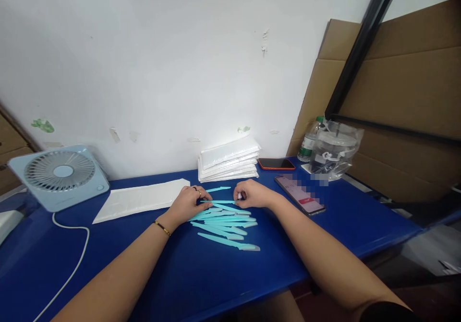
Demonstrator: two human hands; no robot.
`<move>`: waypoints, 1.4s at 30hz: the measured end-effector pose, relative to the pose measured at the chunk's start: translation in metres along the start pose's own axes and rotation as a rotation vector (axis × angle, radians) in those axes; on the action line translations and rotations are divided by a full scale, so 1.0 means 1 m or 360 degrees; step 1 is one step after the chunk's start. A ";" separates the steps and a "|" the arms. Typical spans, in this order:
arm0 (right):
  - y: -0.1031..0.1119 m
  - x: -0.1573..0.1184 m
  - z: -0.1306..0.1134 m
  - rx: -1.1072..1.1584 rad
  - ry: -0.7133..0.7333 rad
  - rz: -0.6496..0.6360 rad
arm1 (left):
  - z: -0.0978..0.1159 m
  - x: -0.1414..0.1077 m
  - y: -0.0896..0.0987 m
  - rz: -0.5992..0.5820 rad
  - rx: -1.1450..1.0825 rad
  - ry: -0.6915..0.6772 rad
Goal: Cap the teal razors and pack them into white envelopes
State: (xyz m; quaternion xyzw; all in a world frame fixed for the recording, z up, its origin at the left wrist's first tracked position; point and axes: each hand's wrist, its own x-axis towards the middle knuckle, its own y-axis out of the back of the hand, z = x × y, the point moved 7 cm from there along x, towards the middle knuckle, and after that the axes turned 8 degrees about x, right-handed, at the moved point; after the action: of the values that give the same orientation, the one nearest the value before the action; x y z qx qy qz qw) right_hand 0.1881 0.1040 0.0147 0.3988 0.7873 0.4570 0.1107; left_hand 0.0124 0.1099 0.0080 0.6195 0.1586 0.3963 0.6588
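Note:
Several turquoise eyebrow razors [218,230] with pale ends lie in a loose fan on the blue table. One upper eyebrow razor [221,201] stretches between my two hands. My left hand [189,203] has its fingers closed at that razor's left end, above the pile. At its right end, my right hand [254,195] is closed in a pinch; a small whitish bit shows between the fingers, too small to make out. Another eyebrow razor [218,189] lies apart behind these. A white padded sleeve [140,201] rests flat beside my left hand.
A stack of white sleeves [228,161] stands by the wall. To the right are an orange-edged phone [276,163], a second phone [300,195], a bottle [307,144] and a bagged clear container [333,147]. A blue fan [63,175] with a white cable [84,245] occupies the left.

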 end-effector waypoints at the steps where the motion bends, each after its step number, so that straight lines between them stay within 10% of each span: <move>1: -0.001 0.002 0.000 -0.0041 -0.0002 0.0026 | 0.000 0.000 -0.001 -0.0012 0.0007 -0.0006; 19: 0.024 0.002 0.029 -0.0347 -0.0147 0.0244 | -0.023 -0.001 0.011 0.0262 0.0410 0.0353; 29: 0.002 -0.005 -0.001 -0.0130 -0.0063 -0.0100 | 0.008 0.001 -0.002 0.0055 0.0238 -0.0075; 42: 0.012 0.004 0.023 -0.0258 -0.0079 0.0185 | -0.013 0.001 0.011 0.0200 0.0375 0.0233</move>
State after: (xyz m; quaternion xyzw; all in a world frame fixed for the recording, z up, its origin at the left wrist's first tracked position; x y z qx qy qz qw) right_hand 0.2037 0.1242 0.0123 0.4447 0.7204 0.5148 0.1353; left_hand 0.0009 0.1187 0.0162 0.6707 0.2125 0.4595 0.5421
